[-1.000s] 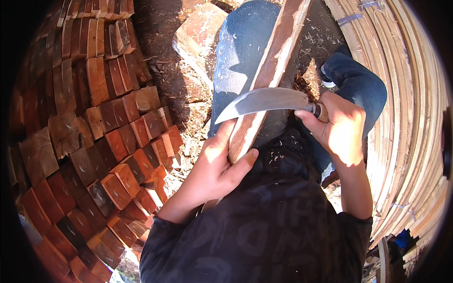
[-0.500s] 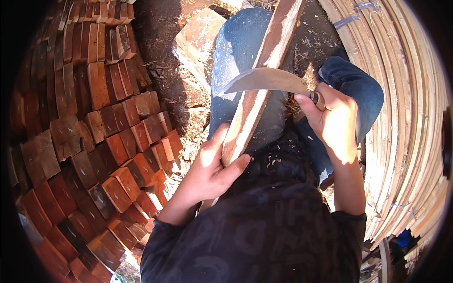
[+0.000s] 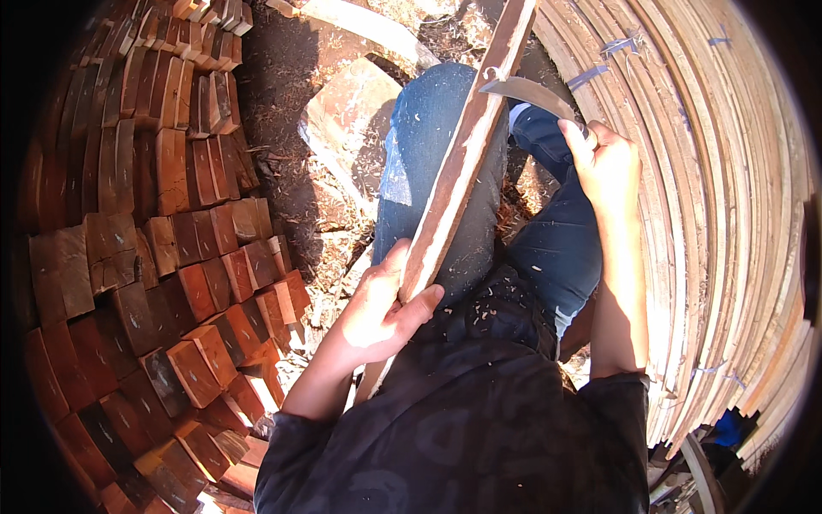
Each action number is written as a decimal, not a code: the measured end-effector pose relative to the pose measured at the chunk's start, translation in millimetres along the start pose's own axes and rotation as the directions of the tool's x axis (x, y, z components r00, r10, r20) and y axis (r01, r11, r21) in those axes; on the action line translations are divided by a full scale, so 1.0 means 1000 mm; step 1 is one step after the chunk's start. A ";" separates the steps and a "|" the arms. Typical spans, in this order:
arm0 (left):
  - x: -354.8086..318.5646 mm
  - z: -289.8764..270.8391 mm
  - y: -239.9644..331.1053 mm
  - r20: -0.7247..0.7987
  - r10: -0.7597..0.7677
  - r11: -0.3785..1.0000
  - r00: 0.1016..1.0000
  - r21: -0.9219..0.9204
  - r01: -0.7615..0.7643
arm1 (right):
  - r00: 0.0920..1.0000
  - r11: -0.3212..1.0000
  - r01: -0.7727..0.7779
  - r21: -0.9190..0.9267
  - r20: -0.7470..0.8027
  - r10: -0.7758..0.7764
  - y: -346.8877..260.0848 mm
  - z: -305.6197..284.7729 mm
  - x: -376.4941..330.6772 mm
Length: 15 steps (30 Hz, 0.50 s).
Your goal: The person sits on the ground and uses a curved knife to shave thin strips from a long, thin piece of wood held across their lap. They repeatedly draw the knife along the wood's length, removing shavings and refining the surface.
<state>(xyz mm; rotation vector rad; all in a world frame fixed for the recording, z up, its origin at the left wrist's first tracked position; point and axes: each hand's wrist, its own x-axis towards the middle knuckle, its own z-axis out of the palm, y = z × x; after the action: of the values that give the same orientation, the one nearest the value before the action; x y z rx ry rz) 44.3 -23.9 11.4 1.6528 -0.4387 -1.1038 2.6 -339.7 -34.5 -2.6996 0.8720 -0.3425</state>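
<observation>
A long strip of wood [image 3: 458,171] with reddish-brown faces and a pale, rough edge slants across my raised leg in blue jeans. My left hand [image 3: 377,313] is wrapped round its near part, the thumb on the right side. In my right hand [image 3: 604,163], fingers closed round the handle, is a curved-blade knife [image 3: 535,92]. The blade's tip lies over the far part of the strip, where a small curl of shaving [image 3: 491,75] shows. Most of the knife's handle is hidden in my fist.
Stacked reddish-brown wood blocks [image 3: 193,373] rise along the left. Long pale boards [image 3: 676,214], tied in places with strips, lie stacked along the right. A wooden block [image 3: 351,116] sits on the ground beyond my leg, among scattered shavings. Another pale wood piece [image 3: 372,26] lies farther off.
My right hand has carried the knife away from me along the strip, toward its far end. My left hand keeps its hold. My right leg has shifted inward.
</observation>
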 end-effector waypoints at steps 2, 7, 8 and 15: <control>-0.009 0.007 -0.006 -0.061 0.026 0.992 0.998 -0.120 -0.034 | 0.999 0.997 -0.004 0.072 0.035 0.001 -0.011 -0.015 -0.008; -0.018 0.003 -0.001 -0.026 -0.081 0.996 0.996 0.028 0.082 | 0.940 0.944 0.320 0.082 0.101 -0.327 -0.045 -0.025 -0.043; -0.022 0.005 0.002 -0.033 -0.110 0.994 0.993 0.012 0.111 | 0.929 0.937 0.336 0.095 0.129 -0.347 -0.050 -0.027 -0.041; -0.059 -0.005 -0.015 0.026 -0.044 0.939 0.999 0.343 0.032 | 0.917 0.927 -0.355 -0.119 0.151 0.370 0.072 -0.002 0.035</control>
<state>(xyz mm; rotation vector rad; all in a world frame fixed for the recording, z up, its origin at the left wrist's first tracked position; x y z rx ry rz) 15.4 28.5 24.5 1.9548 -0.6528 -1.1310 -9.4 -417.1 -51.9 -2.5219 1.3316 0.0107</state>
